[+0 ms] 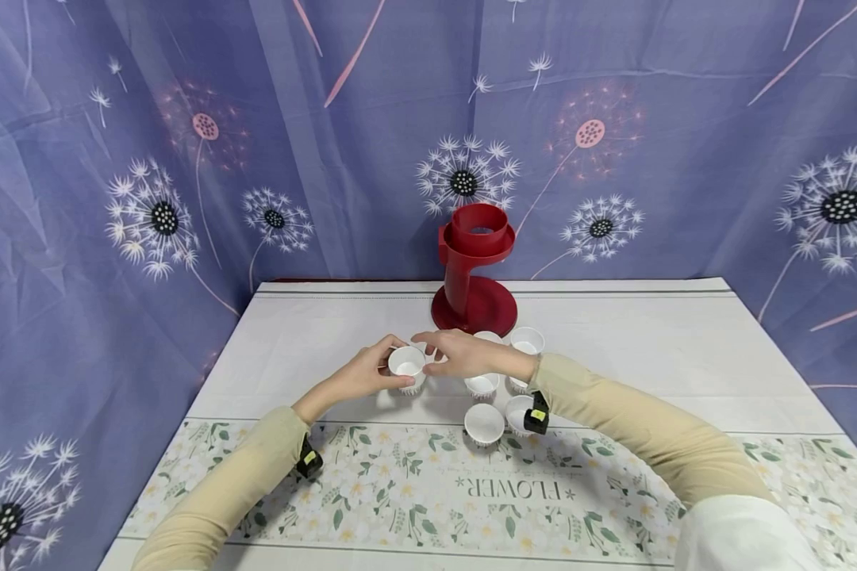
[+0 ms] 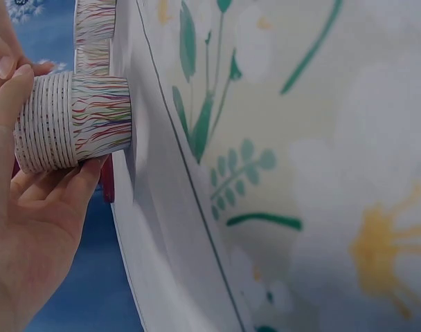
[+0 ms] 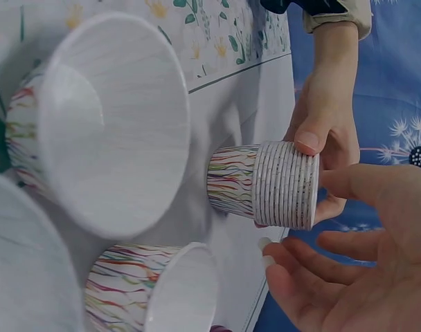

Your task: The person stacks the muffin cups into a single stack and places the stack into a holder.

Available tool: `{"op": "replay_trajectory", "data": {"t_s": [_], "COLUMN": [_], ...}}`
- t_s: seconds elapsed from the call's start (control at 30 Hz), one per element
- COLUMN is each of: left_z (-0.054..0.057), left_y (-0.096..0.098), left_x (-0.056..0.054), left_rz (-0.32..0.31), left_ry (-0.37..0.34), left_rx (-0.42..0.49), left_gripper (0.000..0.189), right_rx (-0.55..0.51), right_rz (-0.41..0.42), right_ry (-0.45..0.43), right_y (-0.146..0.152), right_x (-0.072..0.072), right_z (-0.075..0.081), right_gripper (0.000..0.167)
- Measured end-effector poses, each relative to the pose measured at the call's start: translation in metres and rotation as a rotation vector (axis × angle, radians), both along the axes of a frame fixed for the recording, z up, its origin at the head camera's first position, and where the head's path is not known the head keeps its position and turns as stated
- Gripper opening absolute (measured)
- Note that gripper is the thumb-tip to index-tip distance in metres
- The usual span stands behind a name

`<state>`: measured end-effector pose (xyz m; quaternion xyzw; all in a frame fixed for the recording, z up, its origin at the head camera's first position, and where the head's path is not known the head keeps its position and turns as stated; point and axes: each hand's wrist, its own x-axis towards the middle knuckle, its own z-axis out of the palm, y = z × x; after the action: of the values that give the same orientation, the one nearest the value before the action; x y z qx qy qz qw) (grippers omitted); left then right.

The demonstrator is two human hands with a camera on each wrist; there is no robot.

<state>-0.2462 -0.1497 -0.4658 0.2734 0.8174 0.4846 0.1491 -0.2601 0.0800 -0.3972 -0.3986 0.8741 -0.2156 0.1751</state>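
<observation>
A stack of nested white paper cups (image 1: 407, 362) with colourful wavy stripes stands upright on the table's left half. My left hand (image 1: 360, 371) grips it from the left, thumb in front and fingers behind; in the left wrist view the stack (image 2: 100, 117) shows its many rims. My right hand (image 1: 471, 354) is at the stack's right side with its fingers spread loosely. In the right wrist view the right hand's index fingertip (image 3: 328, 178) is at the rim of the top cup; whether it touches is hard to tell.
Several single cups stand to the right, among them a front cup (image 1: 484, 424) and a back cup (image 1: 527, 339); some are partly hidden by my right arm. Behind them is a red stand (image 1: 460, 289) with a ring on top. A dandelion-print curtain (image 1: 371, 159) surrounds the table.
</observation>
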Motion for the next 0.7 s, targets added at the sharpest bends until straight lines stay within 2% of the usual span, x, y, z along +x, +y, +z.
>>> {"op": "replay_trajectory", "data": {"t_s": [0.3,0.53,0.7], "left_z": [-0.001,0.030,0.028], "left_y": [0.001,0.006,0.006], "left_x": [-0.001,0.016,0.016], "left_rz": [0.013,0.022,0.018], "left_ry": [0.012,0.023,0.015], "left_rx": [-0.048,-0.036,-0.033], "left_gripper": [0.051,0.049,0.052], "right_rx": [-0.128,-0.188,-0.203], "right_rz": [-0.049,-0.063,-0.062], "right_ry": [0.086,0.092,0.070], "right_y": [0.012,0.019,0.025], "right_x": [0.000,0.001,0.002], "right_z": [-0.005,-0.006,-0.008], "right_gripper": [0.048,0.036,0.026]}}
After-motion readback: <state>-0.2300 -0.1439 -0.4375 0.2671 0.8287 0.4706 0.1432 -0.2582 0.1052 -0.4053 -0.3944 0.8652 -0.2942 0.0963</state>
